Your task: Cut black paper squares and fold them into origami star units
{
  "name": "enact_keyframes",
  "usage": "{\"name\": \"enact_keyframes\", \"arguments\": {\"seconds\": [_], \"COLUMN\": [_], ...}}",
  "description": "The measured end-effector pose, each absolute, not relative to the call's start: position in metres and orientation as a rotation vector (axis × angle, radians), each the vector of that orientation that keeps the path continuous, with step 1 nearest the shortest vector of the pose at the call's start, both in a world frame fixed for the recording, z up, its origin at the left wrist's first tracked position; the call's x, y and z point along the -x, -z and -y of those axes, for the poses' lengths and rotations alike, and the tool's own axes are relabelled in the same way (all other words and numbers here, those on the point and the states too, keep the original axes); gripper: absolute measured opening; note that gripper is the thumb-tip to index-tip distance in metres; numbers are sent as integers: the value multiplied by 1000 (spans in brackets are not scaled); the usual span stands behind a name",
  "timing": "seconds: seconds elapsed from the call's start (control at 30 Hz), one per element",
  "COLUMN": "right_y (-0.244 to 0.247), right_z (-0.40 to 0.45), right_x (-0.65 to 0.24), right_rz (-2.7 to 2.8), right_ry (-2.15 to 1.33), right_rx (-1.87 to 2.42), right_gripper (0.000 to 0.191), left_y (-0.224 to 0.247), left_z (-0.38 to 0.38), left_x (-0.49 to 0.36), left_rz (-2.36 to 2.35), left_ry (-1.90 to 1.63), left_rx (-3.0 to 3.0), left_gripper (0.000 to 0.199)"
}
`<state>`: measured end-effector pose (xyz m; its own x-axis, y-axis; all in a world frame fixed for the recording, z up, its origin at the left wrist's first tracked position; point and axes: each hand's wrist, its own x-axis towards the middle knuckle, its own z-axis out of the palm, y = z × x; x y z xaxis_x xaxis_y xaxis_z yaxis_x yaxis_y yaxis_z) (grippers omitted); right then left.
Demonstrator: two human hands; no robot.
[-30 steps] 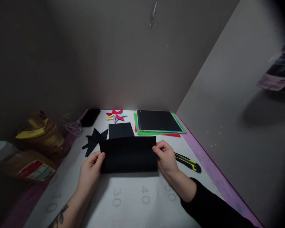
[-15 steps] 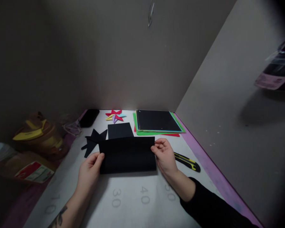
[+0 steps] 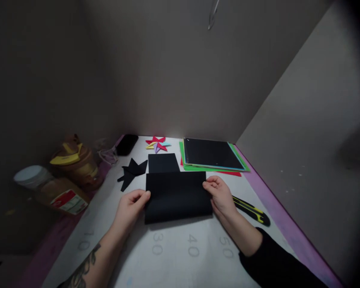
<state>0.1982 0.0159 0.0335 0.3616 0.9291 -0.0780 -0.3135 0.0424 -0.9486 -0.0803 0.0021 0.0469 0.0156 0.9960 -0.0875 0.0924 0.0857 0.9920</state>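
Head view: left hand [image 3: 130,208] and right hand [image 3: 221,195] pinch black paper [image 3: 177,197] at opposite edges. That grip probably steadies it.

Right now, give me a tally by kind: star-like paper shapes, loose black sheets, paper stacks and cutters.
Star-like shapes: 2, a black star and a colourful star
Loose black sheets: 2, the held sheet between left hand and right hand, and a flat sheet beyond it
Paper stack: 1
Cutter: 1
Total: 6

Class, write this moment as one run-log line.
left hand: holds black sheet, left edge; right hand: holds same sheet, right edge; nearby: black star, cutter, paper stack
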Motion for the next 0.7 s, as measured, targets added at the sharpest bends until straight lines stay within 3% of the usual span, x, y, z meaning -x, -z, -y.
{"name": "enact_keyframes", "arguments": {"seconds": [0.7], "right_y": [-31], "right_z": [-17], "right_x": [-200], "right_rz": [745], "right_ry": [-984], "right_rx": [1106], "right_gripper": [36], "left_y": [-54], "left_z": [0], "left_x": [80], "left_rz": [-1374], "left_ry": [-1048], "left_rx": [-1428], "left_gripper": [35]}}
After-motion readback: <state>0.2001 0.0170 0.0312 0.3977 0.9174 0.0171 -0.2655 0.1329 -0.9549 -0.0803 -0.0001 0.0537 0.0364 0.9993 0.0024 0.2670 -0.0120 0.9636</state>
